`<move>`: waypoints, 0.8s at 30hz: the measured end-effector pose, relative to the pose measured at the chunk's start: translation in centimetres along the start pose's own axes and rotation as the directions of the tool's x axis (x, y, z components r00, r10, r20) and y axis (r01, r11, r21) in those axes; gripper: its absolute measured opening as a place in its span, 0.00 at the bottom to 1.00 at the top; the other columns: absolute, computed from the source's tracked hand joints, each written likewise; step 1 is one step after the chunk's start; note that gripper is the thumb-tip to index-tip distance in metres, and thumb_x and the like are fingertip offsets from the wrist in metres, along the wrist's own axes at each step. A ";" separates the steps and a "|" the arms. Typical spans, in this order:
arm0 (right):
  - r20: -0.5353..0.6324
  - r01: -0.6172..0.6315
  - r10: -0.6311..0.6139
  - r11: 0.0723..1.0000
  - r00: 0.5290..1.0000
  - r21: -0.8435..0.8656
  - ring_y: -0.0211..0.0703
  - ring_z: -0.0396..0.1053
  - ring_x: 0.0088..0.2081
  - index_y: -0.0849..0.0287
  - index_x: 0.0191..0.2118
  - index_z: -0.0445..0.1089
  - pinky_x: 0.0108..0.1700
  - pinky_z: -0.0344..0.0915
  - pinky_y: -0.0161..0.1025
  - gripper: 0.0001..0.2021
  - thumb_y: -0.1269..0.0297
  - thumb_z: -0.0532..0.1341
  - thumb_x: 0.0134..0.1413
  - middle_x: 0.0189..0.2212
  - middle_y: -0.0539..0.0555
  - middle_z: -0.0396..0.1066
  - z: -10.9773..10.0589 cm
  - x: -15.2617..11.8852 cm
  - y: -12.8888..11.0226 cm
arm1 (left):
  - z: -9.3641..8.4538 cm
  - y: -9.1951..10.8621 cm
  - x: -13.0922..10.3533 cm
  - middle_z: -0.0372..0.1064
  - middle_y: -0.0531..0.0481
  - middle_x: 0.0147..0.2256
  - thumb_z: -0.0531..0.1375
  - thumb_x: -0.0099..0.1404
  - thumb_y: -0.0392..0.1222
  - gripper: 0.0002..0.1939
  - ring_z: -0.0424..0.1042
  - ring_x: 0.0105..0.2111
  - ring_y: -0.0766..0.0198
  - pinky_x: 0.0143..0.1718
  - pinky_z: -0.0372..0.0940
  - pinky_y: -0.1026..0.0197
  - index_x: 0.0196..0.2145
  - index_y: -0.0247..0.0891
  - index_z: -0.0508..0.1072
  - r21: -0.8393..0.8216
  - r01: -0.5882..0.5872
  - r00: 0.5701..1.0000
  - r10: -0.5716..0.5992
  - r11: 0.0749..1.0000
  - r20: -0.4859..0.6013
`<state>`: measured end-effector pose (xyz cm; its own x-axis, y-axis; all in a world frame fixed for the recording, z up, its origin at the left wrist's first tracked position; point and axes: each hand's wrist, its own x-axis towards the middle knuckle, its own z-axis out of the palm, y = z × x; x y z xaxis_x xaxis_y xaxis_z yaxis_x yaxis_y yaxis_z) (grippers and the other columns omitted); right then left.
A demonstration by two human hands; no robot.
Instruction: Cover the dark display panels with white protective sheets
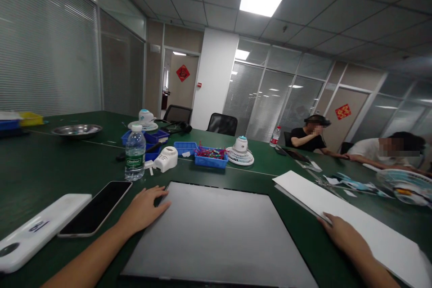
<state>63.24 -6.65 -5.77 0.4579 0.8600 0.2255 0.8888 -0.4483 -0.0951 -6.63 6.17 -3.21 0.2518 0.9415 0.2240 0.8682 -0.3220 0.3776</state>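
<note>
A flat grey panel (216,234) with a thin black rim lies on the table in front of me. My left hand (145,209) rests at its upper left edge, fingers spread and thumb over the grey surface. To the right is a stack of white sheets (351,216), slightly fanned at its left edge. My right hand (346,234) pinches that near left edge, with the thumb on top and the other fingers mostly hidden underneath. Whether the sheets are paper or thin board I cannot tell.
Left of the panel lie a phone (97,207) and a white device (40,231). Beyond stand a water bottle (135,155), a white plastic housing (166,159), a blue tray of wires (211,158) and a small fan (240,152). Two people sit at the right.
</note>
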 end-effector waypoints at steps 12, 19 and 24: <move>-0.207 0.073 -0.095 0.991 0.974 -0.111 0.54 0.77 0.38 0.56 0.46 0.75 0.33 0.67 0.45 0.24 0.53 0.44 0.65 0.40 0.61 0.78 -3.5 -4.1 -7.8 | -0.5 -0.5 -0.6 0.69 0.44 0.61 0.54 0.64 0.59 0.28 0.62 0.64 0.47 0.67 0.49 0.39 0.55 0.43 0.76 -0.041 -0.013 1.000 0.012 0.999 -0.027; -0.375 0.610 -0.641 0.763 0.669 -0.216 0.45 0.77 0.35 0.53 0.42 0.72 0.37 0.69 0.38 0.13 0.61 0.50 0.67 0.36 0.54 0.79 -4.3 -9.7 -20.0 | -0.4 -1.0 -0.8 0.68 0.43 0.62 0.54 0.65 0.60 0.29 0.62 0.65 0.47 0.68 0.48 0.39 0.56 0.43 0.75 -0.072 -0.012 0.999 0.010 0.997 -0.033; -0.370 0.937 -0.893 0.323 0.256 -0.130 0.39 0.75 0.30 0.54 0.39 0.71 0.34 0.67 0.33 0.07 0.65 0.55 0.66 0.31 0.49 0.78 -3.8 -16.0 -28.0 | -0.5 -0.5 -1.1 0.67 0.45 0.63 0.44 0.70 0.62 0.32 0.61 0.65 0.50 0.68 0.48 0.41 0.58 0.44 0.73 -0.087 -0.024 0.999 0.022 0.996 -0.028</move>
<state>30.97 -8.81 -3.08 -0.6834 0.5306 0.5014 0.7138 0.6296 0.3067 -7.52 5.22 -3.16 0.2586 0.9312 0.2568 0.8212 -0.3519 0.4492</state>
